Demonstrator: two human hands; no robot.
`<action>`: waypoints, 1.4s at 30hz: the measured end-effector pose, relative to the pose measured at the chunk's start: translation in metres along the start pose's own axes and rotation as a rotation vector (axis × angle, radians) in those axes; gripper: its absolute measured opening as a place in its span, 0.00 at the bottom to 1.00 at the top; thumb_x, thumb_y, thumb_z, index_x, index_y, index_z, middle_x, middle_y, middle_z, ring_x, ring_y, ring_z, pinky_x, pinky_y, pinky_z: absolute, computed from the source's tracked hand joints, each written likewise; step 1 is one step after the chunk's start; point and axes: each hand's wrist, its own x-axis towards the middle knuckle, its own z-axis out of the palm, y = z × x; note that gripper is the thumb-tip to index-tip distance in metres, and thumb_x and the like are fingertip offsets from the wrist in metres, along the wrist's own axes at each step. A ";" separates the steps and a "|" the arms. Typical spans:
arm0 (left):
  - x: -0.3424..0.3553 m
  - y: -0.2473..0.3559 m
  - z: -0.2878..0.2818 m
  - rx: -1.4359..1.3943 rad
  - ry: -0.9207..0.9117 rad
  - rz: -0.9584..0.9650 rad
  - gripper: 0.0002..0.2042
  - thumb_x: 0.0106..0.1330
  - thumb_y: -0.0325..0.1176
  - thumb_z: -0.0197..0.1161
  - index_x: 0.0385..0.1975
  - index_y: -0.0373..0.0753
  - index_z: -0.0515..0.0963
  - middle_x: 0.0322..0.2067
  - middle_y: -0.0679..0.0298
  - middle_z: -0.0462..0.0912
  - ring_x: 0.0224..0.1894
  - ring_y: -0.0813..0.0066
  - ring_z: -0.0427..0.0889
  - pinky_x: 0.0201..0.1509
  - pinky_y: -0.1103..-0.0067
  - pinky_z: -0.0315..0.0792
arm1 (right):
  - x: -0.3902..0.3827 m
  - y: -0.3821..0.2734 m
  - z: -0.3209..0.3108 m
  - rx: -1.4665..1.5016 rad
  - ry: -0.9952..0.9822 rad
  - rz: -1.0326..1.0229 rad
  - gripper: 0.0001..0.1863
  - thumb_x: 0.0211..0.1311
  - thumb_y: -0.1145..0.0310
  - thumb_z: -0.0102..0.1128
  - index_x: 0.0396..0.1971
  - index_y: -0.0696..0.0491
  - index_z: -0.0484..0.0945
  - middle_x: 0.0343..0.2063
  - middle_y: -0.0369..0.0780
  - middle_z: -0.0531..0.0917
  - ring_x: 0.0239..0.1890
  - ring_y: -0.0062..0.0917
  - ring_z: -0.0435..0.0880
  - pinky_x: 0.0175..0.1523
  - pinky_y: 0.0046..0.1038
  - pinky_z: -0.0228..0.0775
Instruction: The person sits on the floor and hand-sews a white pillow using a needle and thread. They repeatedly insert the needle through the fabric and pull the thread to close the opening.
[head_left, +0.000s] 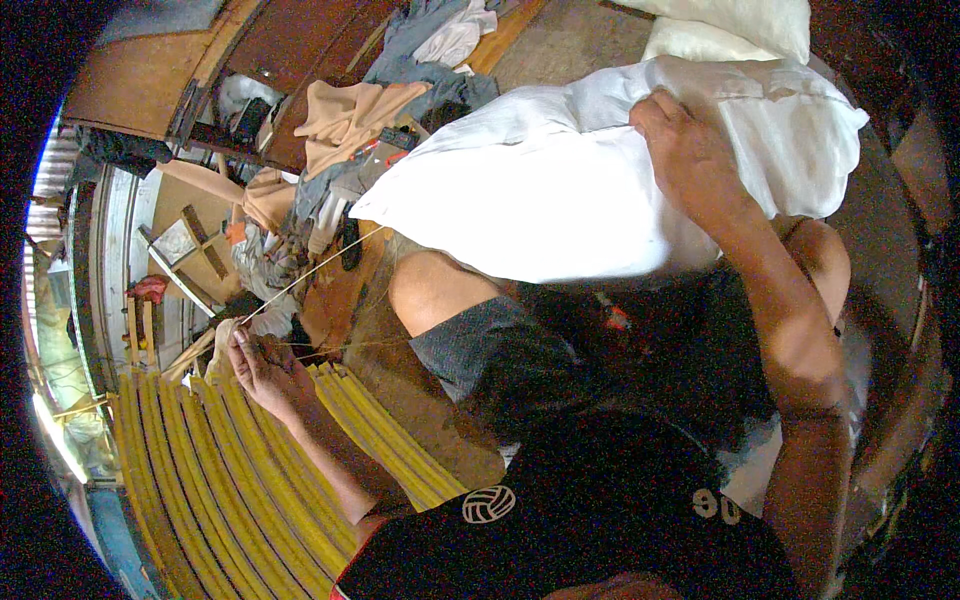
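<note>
Cushion (540, 190), white, is rested across the bare knees (435, 285), its narrow end pointed left. Closest in, a black shirt (610, 500) and dark shorts (500, 350) are worn. Hands held well apart. By the right hand (685, 145), the cushion's cloth is gripped near the upper edge, fingers bent. Between thumb and fingers of the left hand (265, 370), a pale thread (312, 270) is pinched; it is drawn taut and straight to the cushion's left end. Beneath the left forearm, yellow slats (220, 480) are set in rows. Farther off, peach cloth (350, 120) is heaped beside grey cloth (430, 40); beyond the cushion, a cream pillow (740, 28) is seen.
</note>
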 end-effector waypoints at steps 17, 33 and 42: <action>-0.058 -0.004 0.131 0.583 -0.539 0.320 0.15 0.78 0.34 0.54 0.52 0.31 0.82 0.47 0.58 0.86 0.41 0.75 0.83 0.37 0.79 0.77 | -0.014 0.093 -0.090 -0.184 -0.153 0.110 0.18 0.65 0.70 0.60 0.55 0.52 0.78 0.54 0.46 0.81 0.62 0.46 0.74 0.71 0.45 0.61; -0.049 -0.002 0.146 0.461 -0.313 0.074 0.16 0.77 0.37 0.55 0.50 0.30 0.82 0.33 0.66 0.86 0.24 0.84 0.73 0.26 0.86 0.64 | -0.016 0.109 -0.138 -0.293 -0.023 0.266 0.12 0.71 0.68 0.57 0.50 0.54 0.83 0.50 0.46 0.85 0.54 0.42 0.82 0.62 0.35 0.71; -0.086 0.118 0.188 0.428 -0.871 0.481 0.22 0.70 0.44 0.60 0.43 0.27 0.85 0.33 0.50 0.87 0.27 0.69 0.78 0.36 0.75 0.71 | 0.003 -0.030 -0.140 0.303 0.256 -0.066 0.12 0.67 0.81 0.57 0.49 0.60 0.81 0.51 0.47 0.84 0.57 0.35 0.80 0.65 0.34 0.69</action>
